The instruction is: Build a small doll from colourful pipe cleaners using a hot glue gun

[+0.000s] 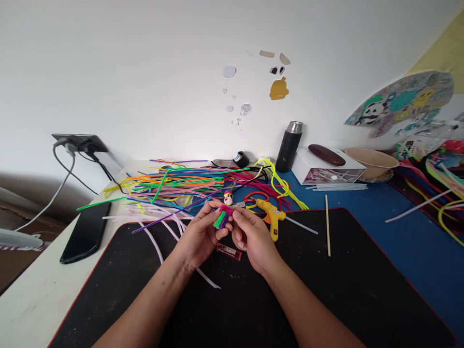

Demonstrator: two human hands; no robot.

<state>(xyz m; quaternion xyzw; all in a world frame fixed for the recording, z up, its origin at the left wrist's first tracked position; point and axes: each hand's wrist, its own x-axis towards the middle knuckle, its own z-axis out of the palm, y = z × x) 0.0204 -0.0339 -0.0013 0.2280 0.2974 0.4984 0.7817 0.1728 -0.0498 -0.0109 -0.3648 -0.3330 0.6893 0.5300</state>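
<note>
Both hands meet over the middle of the black mat (304, 299). Between them is a small pipe-cleaner piece (225, 217) in pink, green and purple. My left hand (198, 233) grips its left side, thumb and fingers closed on it. The fingertips of my right hand (253, 238) pinch its right edge. Just above the piece shows a small white doll's head (228, 198) with a pink and yellow cap; whether it joins the piece I cannot tell. Below the hands lies a small pink-red packet (229, 251), partly covered by the fingers.
A yellow glue gun (273, 218) lies right of my hands, near orange-handled scissors (255, 195). Many coloured pipe cleaners (181, 180) spread behind. A wooden stick (327, 226), a phone (86, 233), a black flask (289, 147), a white box (304, 166) and a bowl (373, 158) surround the mat.
</note>
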